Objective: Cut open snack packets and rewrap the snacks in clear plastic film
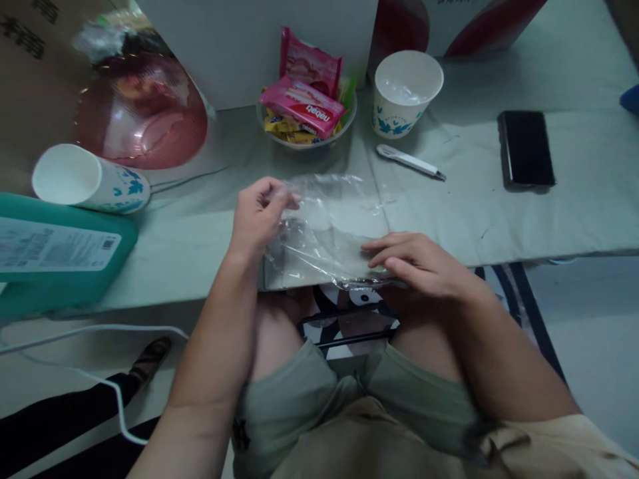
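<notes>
A clear plastic bag (329, 233) lies spread at the front edge of the cloth-covered table, part of it reaching over the edge. My left hand (262, 209) pinches the bag's upper left corner between thumb and fingers. On the bag's right side rests my right hand (417, 263), its fingers stretched out and slightly apart over the film. Just beyond the bag is a white utility knife (412, 161) with its tip pointing right. Behind my left hand stands a clear bowl (349, 123) of wrapped snacks, pink packets (304, 106) on top.
One paper cup (407, 93) stands upright; another paper cup (90, 179) lies tilted at left, near a green bottle (60, 253). A black phone-like device (526, 150) is at right. Boxes (264, 46) line the back, beside a red-tinted container (144, 113). A white cable (120, 399) hangs lower left, near another person's leg.
</notes>
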`<state>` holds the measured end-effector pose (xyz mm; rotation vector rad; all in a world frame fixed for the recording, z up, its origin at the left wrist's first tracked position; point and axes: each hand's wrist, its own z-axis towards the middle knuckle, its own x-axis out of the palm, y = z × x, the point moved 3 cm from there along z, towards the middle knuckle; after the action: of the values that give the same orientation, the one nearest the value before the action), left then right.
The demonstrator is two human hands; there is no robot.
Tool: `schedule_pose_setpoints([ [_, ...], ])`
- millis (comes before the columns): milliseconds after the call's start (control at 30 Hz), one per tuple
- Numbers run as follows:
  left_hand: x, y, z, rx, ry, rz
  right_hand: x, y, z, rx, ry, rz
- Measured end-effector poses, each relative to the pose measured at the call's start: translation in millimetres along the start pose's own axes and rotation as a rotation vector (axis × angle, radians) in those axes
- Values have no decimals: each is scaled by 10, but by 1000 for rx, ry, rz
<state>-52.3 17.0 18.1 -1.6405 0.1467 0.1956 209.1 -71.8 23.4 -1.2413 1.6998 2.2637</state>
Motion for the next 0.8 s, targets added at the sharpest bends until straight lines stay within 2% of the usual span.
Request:
schedule_pose_setpoints([
  [100,-24,8,24,-140,-16,-261,-114,-123,-23,100,-413,29],
  [133,-23,13,22,-180,0,-306,-130,-170,-30,134,-527,49],
  [167,-19,20,18,-214,14,-334,-125,-211,-23,157,-582,89],
  [200,-12,28,14,-238,26,-350,-97,-240,0,165,-572,149],
  [267,10,42,13,-274,47,-364,1,-246,86,157,-433,272],
  [367,30,34,29,-307,90,-381,130,-194,228,223,-309,298],
  [433,-6,18,41,-324,88,-396,157,-190,303,317,-358,275],
  [533,-106,23,43,-278,98,-414,118,-269,361,428,-559,368],
  [600,-137,70,36,-207,183,-379,79,-350,374,480,-665,448],
  [667,-131,149,36,-143,258,-280,46,-414,383,524,-702,461],
  [733,-124,222,65,-93,225,-152,12,-444,385,534,-716,417],
  [800,-144,248,116,-52,95,-62,-31,-448,379,507,-754,346],
])
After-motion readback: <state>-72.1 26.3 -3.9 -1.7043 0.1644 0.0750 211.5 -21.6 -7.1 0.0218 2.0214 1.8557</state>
